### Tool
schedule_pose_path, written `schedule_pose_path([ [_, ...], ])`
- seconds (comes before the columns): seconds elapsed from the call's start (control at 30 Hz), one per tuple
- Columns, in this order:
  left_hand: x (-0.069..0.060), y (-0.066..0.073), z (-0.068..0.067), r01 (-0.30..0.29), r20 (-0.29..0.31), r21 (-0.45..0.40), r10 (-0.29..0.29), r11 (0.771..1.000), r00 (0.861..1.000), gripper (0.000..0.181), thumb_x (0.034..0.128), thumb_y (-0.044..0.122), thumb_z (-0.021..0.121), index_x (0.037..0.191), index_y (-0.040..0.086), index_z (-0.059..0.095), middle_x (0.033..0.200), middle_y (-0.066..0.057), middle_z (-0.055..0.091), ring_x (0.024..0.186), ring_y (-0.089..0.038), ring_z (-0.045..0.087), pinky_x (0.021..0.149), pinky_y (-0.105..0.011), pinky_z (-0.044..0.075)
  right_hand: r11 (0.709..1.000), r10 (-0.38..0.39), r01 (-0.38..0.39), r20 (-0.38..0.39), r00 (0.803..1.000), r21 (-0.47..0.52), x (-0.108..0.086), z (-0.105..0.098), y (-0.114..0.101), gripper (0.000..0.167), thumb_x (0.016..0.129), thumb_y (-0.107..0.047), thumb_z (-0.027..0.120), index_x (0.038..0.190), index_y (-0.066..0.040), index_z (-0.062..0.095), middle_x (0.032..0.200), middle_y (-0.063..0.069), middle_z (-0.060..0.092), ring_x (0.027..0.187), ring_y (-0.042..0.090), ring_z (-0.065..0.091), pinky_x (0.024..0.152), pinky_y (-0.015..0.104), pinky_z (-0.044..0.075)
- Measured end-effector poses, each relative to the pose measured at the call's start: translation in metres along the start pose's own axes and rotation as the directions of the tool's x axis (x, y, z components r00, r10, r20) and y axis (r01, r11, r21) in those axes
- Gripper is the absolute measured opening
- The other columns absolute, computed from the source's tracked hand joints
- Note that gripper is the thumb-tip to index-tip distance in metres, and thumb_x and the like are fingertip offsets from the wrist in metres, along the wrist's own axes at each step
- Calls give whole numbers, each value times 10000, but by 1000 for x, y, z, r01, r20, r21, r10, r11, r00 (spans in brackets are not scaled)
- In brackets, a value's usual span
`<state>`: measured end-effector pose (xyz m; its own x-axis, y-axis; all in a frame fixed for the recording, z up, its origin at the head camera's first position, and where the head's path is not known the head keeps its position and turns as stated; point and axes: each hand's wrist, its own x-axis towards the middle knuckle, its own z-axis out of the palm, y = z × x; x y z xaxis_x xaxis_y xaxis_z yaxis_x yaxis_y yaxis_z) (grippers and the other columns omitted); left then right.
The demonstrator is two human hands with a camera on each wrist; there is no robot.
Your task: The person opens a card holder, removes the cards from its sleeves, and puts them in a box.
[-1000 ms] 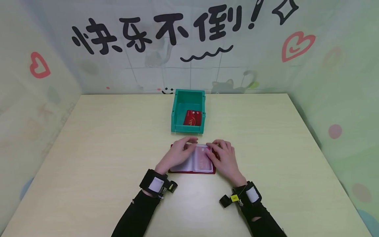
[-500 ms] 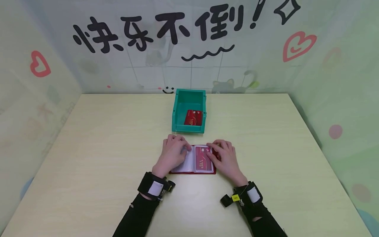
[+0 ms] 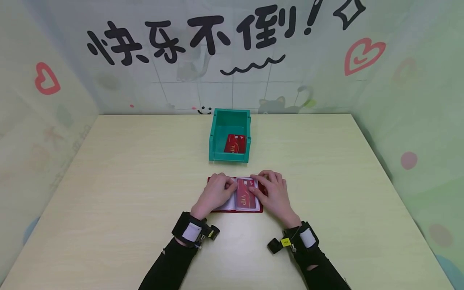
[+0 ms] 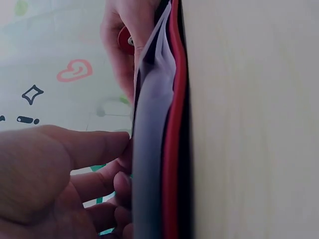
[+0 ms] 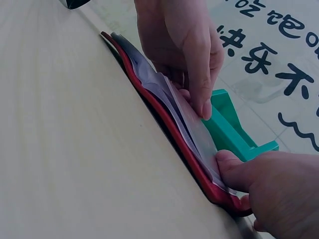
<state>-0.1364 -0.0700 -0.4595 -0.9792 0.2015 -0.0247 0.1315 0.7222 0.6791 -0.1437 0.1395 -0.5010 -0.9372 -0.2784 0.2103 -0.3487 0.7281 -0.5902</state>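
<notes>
A red card holder lies spread on the table, its clear plastic sleeves facing up. Inside the right-hand sleeve is a red VIP card, slightly left of the sleeve's right edge. Thumb and forefinger of my left hand pinch at the card's left edge; whether they grip bare card or sleeve too is hard to see. My right hand grips the holder's right side, thumb on the sleeve, other fingers by the cover's far edge. In the left wrist view the sleeves bulge up from the red cover.
A green plastic bin stands just beyond the holder, with red VIP cards lying inside near its front. Pale wooden tabletop surrounds both. A printed backdrop rises behind the table and along its sides.
My left hand first moved left, uncovering the VIP card more plainly, then came back right to its left edge. The card now sits further left in its sleeve. My right hand has stayed put.
</notes>
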Motion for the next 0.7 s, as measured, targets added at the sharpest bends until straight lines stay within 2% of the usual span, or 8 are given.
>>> schedule_pose_path([
  [0.3, 4, -2, 3, 17, 12, 24, -17, 1000, 1000, 197, 971, 185, 660, 924, 21, 759, 826, -87, 570, 880, -229, 464, 705, -290, 337, 1000, -12, 12, 0, 1000, -5, 1, -1, -2, 434, 914, -298, 734, 1313, -143, 662, 1286, 128, 535, 1264, 336, 389, 1024, 524, 346],
  [0.5, 1, -1, -2, 20, 24, 16, -20, 1000, 1000, 212, 974, 158, 631, 861, 22, 749, 834, -104, 575, 886, -238, 473, 696, -286, 348, 1000, -18, 18, -6, 1000, 3, 0, -2, -3, 432, 910, -276, 738, 1313, -140, 662, 1284, 133, 538, 1263, 336, 392, 1020, 525, 352],
  [0.7, -1, 1, -2, 36, 25, 31, -37, 999, 999, 226, 930, 270, 726, 834, 68, 759, 872, -96, 609, 912, -227, 498, 702, -289, 390, 1000, -21, 21, -11, 1000, -1, 0, -1, -2, 439, 906, -284, 742, 1311, -135, 663, 1280, 134, 536, 1262, 342, 391, 1025, 537, 355],
])
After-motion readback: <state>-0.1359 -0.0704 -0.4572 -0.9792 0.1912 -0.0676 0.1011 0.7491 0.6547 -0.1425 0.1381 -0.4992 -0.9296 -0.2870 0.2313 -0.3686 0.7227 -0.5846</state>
